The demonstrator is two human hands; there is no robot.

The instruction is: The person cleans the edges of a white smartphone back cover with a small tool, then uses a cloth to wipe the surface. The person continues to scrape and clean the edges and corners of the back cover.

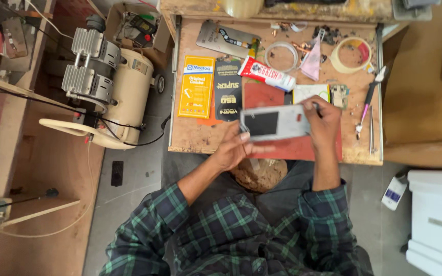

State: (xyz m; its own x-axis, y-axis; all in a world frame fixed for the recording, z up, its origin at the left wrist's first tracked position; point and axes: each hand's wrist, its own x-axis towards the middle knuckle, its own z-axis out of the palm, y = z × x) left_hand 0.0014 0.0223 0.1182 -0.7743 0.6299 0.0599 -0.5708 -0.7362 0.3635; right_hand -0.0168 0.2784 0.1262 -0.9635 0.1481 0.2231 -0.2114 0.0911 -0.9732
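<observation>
wooden bench: yellow packet, black packet; left hand, right hand gripping phone.

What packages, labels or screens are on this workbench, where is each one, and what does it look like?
Yellow flat packet: left side of the bench, upright rectangle, blue band on top.
Black flat packet: beside the yellow one, rectangular, pale lettering.
Red and white tube: behind the phone, lying tilted.
Phone: held in both hands, grey back with a dark rectangular patch.
Small white box: on the floor at right, blue label.
</observation>
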